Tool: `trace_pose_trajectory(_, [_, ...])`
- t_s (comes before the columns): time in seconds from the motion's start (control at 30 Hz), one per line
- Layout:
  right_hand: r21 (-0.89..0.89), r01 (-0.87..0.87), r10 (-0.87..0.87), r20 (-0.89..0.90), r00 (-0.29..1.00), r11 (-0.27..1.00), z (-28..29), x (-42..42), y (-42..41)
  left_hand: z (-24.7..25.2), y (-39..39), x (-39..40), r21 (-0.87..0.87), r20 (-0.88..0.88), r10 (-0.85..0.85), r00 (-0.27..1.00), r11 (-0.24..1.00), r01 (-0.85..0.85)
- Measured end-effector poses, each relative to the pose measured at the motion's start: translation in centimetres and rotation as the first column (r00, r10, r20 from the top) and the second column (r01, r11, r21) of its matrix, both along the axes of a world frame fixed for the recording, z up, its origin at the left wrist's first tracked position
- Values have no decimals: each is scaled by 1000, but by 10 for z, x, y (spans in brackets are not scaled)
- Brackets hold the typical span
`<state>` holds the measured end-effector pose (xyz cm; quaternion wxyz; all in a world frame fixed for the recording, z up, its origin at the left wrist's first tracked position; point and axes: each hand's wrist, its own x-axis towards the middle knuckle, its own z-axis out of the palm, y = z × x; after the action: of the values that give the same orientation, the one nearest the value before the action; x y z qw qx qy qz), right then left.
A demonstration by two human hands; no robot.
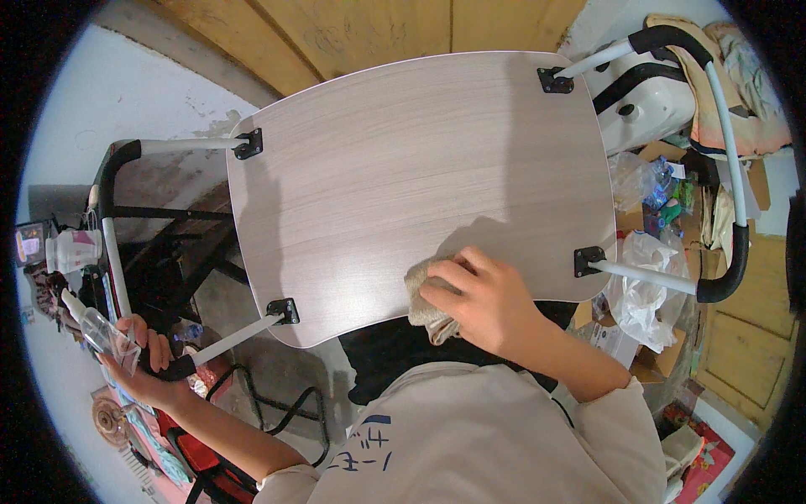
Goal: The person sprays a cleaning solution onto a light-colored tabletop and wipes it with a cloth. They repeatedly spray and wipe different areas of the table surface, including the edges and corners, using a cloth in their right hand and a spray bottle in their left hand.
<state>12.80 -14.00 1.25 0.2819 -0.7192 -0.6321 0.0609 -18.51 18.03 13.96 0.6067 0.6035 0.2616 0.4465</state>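
A small folding table lies upside down before me, its wood-grain underside (390, 189) facing up and its white tubular legs (724, 126) with black corner sleeves sticking out at both sides. My right hand (482, 296) grips a folded beige cloth (425, 302) against the near edge of the board. At the lower left my left hand (141, 359) holds a clear plastic spray bottle (104, 334) with a white nozzle, close beside the black corner of the left leg frame (173, 368).
Plastic bags (648, 283), bottles and cardboard boxes crowd the floor at the right, below a white appliance (655, 94). A black metal frame (289, 403) stands at the lower left. Yellow wooden doors (403, 31) rise beyond the table, with a wall at the left.
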Motion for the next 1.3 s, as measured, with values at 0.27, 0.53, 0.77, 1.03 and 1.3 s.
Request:
trace_pose_trajectory(0.27, [-56,-72,67,-91,994,996,11,-2,-26,1,2,0,10,-22,-2,1000,1000,2])
trace_pose_trajectory(0.53, [-198,-31,29,-13,999,980,15,7,-52,1,0,2,2,3,-33,999,999,33])
trace_pose_trajectory(0.77, [-19,54,-52,73,996,998,0,23,-29,0,3,1,28,-1,15,1000,999,-15])
trace_pose_trajectory(1.03, [63,142,-148,108,983,988,-7,53,3,0,-1,5,27,1,41,999,999,-41])
trace_pose_trajectory(1.3, [68,122,-131,137,982,990,-8,44,-6,1,1,2,26,-14,5,1000,1000,-5])
